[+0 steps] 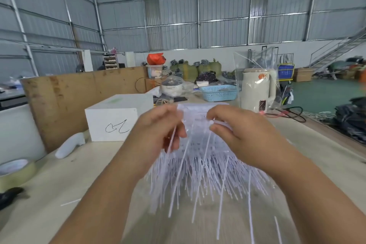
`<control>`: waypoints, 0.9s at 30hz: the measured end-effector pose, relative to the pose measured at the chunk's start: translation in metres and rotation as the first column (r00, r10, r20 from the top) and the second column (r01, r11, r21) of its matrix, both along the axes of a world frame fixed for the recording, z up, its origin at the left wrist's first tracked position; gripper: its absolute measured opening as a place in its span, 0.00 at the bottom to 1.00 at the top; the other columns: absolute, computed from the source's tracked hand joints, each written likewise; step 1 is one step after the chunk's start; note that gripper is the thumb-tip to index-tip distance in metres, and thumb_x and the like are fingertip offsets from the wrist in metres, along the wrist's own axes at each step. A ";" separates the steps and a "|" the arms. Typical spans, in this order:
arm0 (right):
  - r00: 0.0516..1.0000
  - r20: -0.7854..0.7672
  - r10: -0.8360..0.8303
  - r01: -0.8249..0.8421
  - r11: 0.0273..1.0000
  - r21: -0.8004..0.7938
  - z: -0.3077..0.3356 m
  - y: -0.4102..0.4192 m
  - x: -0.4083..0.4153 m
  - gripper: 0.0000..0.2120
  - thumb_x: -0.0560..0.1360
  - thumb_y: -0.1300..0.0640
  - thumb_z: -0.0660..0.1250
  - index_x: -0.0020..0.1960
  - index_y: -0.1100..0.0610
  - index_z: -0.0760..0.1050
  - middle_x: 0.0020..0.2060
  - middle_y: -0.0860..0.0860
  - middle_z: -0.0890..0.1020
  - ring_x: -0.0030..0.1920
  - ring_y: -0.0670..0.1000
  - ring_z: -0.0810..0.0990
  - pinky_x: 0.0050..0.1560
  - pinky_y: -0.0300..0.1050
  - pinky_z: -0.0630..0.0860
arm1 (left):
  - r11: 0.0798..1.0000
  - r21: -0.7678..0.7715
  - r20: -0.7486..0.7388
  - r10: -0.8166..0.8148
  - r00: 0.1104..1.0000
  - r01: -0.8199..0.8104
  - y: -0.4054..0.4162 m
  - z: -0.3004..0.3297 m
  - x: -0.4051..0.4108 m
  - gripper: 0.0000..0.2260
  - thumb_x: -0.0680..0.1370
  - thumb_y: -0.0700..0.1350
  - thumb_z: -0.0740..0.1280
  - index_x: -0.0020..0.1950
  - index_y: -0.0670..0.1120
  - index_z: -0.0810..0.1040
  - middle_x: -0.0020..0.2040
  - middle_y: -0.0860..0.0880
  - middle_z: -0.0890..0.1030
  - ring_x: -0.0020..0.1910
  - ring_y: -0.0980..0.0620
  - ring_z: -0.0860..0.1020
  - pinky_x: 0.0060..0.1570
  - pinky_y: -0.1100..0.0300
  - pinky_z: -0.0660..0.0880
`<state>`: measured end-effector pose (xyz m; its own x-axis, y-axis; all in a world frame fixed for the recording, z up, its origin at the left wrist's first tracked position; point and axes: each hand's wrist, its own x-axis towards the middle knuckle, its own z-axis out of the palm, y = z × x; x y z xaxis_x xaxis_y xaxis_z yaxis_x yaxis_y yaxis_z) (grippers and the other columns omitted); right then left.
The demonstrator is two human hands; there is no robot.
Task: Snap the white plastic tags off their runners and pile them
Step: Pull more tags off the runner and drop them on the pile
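Observation:
A thick bunch of thin white plastic tag strips [200, 172] hangs in the air above the table, fanning down toward me. My left hand [158, 127] grips its upper left part, fingers curled round a few strips. At the upper right of the bunch, my right hand [235, 130] pinches strips between thumb and fingers. Between the two hands the top of the bunch [195, 114] shows as a blurred white band. Motion blur hides the single tags and runners.
A white foam box [116, 119] with a black scribble stands at left, a tape roll [15, 172] near the left edge. A cream kettle [257, 89] in a clear bag, a blue basket [219, 93] and black cables [287, 113] sit behind.

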<state>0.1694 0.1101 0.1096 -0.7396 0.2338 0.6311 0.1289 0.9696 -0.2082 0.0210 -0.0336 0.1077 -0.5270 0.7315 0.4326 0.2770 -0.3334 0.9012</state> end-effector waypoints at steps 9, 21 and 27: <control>0.963 0.267 0.018 -0.053 0.991 0.123 0.005 -0.009 -0.003 0.14 0.81 0.51 0.59 0.65 0.45 0.74 0.49 0.36 0.74 0.54 0.45 0.76 0.50 0.44 0.72 | 0.986 -0.034 -0.045 0.160 0.986 -0.161 -0.001 -0.032 0.000 0.05 0.75 0.39 0.69 0.45 0.49 0.79 0.33 0.46 0.81 0.25 0.52 0.74 0.23 0.64 0.66; 0.981 0.187 -0.051 0.029 0.993 0.119 0.017 -0.041 0.005 0.20 0.76 0.37 0.50 0.59 0.44 0.72 0.50 0.43 0.76 0.50 0.48 0.77 0.48 0.49 0.75 | 0.948 0.171 -0.058 0.283 0.957 -0.270 -0.007 -0.044 -0.001 0.06 0.75 0.36 0.71 0.40 0.46 0.82 0.28 0.52 0.78 0.26 0.57 0.73 0.28 0.70 0.68; 0.977 0.119 -0.175 0.170 0.984 0.049 0.008 -0.032 -0.003 0.26 0.70 0.29 0.49 0.48 0.47 0.72 0.39 0.45 0.78 0.42 0.49 0.77 0.37 0.44 0.72 | 0.878 0.294 0.167 0.340 0.925 -0.376 -0.015 -0.042 -0.023 0.11 0.78 0.38 0.65 0.41 0.47 0.85 0.36 0.54 0.79 0.34 0.57 0.73 0.33 0.63 0.73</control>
<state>0.1666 0.0784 0.1171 -0.7623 0.3420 0.5495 0.3170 0.9375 -0.1437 -0.0016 -0.0482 0.0661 -0.7830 0.3181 0.5345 0.3400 -0.5007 0.7960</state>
